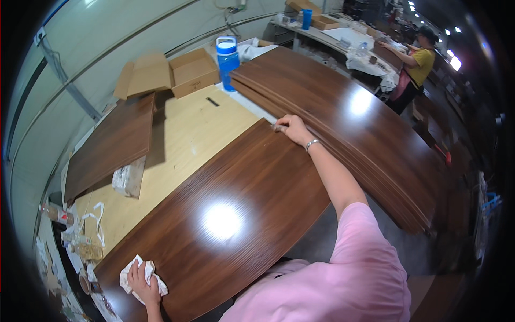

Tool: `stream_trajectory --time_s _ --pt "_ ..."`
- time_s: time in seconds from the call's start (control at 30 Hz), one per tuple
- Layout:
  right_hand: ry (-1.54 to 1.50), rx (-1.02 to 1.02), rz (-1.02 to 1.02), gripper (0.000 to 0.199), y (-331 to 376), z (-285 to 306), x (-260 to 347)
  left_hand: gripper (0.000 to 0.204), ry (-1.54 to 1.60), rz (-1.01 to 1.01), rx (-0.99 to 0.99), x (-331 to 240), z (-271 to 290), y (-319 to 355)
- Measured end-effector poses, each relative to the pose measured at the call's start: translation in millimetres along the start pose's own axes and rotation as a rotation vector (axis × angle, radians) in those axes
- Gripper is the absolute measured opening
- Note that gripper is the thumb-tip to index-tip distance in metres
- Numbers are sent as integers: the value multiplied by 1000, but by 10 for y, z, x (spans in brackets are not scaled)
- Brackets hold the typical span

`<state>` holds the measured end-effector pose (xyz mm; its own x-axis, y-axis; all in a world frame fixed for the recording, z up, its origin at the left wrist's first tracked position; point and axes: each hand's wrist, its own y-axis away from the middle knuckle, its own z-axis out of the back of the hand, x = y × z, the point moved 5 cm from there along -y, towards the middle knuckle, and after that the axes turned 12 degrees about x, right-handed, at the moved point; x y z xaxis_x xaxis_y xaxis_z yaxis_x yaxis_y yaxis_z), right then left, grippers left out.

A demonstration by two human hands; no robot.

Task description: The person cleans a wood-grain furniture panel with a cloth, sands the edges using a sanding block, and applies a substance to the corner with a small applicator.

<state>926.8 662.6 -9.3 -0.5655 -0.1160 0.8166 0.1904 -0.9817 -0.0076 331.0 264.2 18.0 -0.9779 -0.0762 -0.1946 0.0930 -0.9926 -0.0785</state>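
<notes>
A long dark brown wood-grain panel (236, 188) lies flat in front of me, a bright light reflected on its glossy face. At its near left end my left hand (144, 285) presses a crumpled white cloth (125, 278) against the surface, fingers curled over it. My right arm, with a silver bracelet (311, 144) at the wrist, reaches across to the panel's far corner. There my right hand (294, 130) is pinched at the edge around something small that I cannot make out.
A stack of similar panels (343, 107) stands close on the right. Behind lie a pale board (201, 126), a propped brown panel (115, 145), an open cardboard box (193, 75) and a blue jug (227, 61). Bottles (88, 251) stand far left. Another person (421, 61) works at a back-right table.
</notes>
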Motion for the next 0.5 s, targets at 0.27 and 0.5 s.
stream_trajectory --time_s 0.27,0.5 --pt "112 26 58 17 1019 309 46 49 -36 -46 -5 40 -34 -13" --pt "54 -45 38 22 2010 471 -190 48 -157 -153 -29 -48 45 -27"
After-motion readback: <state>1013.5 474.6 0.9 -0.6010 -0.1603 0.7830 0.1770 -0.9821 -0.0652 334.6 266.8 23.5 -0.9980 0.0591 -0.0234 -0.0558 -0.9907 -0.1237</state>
